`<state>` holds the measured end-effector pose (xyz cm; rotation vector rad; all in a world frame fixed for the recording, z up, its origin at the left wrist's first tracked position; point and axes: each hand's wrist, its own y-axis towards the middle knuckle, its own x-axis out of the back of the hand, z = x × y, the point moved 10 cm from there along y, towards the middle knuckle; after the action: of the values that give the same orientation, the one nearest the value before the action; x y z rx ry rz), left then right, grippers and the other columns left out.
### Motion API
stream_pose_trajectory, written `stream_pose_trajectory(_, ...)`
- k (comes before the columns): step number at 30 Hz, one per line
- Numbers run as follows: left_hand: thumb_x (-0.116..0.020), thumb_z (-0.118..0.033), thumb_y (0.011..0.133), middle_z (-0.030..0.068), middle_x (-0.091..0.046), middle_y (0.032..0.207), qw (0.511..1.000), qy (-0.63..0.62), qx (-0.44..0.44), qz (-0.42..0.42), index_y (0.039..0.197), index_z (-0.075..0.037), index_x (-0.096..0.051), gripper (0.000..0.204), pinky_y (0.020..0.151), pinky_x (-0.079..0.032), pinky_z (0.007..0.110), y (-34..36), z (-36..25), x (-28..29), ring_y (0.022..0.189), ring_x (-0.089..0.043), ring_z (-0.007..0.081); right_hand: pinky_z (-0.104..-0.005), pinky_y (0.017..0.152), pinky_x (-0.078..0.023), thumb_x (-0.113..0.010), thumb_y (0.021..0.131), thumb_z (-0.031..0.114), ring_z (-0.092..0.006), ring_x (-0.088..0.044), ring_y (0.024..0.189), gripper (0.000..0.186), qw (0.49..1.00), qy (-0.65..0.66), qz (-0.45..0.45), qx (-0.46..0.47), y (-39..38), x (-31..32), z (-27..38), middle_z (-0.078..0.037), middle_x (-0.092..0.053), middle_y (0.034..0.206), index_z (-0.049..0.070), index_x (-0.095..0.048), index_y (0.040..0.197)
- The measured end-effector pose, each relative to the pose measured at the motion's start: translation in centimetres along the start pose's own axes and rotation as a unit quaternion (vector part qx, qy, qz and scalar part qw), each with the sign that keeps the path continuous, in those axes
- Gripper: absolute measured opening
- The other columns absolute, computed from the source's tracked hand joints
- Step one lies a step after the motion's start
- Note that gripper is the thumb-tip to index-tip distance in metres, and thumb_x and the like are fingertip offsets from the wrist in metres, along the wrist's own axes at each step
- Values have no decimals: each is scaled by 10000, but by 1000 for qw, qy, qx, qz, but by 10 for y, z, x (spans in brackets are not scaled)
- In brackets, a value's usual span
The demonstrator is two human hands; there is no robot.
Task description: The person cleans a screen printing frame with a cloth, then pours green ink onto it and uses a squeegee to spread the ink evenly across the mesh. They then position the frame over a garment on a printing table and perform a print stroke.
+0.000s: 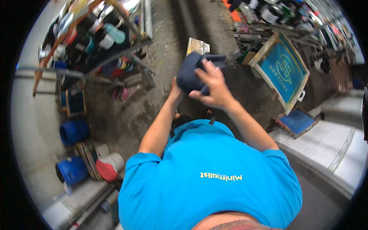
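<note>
In front of me, at chest height, is a dark navy folded cloth (187, 74) with loose flaps on its right side. My left hand (175, 91) grips its lower left edge, with most of the fingers hidden behind the fabric. Over the right part of the cloth lies my right hand (215, 86), fingers spread and the thumb apart, touching the surface. Just beyond the cloth shows a pale, worn rectangular thing (198, 45), partly covered by it.
A wooden-framed printing screen with teal mesh (283, 69) leans at the right, above a smaller blue framed screen (297, 120) by a long white table (326, 145). Cluttered shelves with tubs (114, 33) stand far left. Blue barrels (74, 132) line the left wall.
</note>
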<state>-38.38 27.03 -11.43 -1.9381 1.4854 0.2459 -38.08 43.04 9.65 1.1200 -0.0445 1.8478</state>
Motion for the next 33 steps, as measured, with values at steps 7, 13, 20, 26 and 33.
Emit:
stream_pose_trajectory(7,-565,-190,1018,191,-728,1082,860,431,-250,113,1147,4,-679,259,863,-545,393,-35,-69,-117,969,-700,346,-545,1154,-352,-829,783,498,-386,-507,1372,766,991,-8,-69,-117,7,5,-81,-220,-509,1503,186,-569,1432)
stream_pose_trajectory(13,-451,-270,1033,304,-699,889,788,586,-186,-18,960,72,-683,420,788,-512,521,-61,-105,-137,858,-680,477,-582,1083,-396,-810,800,479,-431,-528,1321,721,963,-41,-218,-152,33,42,-90,-266,-519,1460,176,-582,1414)
stream_pose_trajectory(20,-502,-269,1091,173,-635,697,746,624,-235,2,903,88,-656,431,663,-459,425,-83,-142,-133,686,-605,213,-489,979,-422,-837,746,353,-354,-560,1207,642,945,-104,-296,-88,74,45,-88,-169,-581,1251,302,-633,1353)
stream_pose_trajectory(26,-538,-321,1098,-10,-450,636,803,536,-262,-1,756,32,-551,492,562,-360,326,-131,-152,-129,641,-408,85,-465,884,-516,-809,784,443,-309,-648,1089,547,857,-217,-293,-364,137,94,-232,-110,-629,1109,291,-677,1292)
stream_pose_trajectory(33,-546,-298,1078,60,-633,722,863,460,-189,-88,880,72,-664,436,634,-450,332,-47,-157,-66,694,-511,98,-502,764,-563,-779,788,366,-394,-682,900,443,962,-16,-202,-184,90,14,-56,-187,-608,978,214,-691,1195)
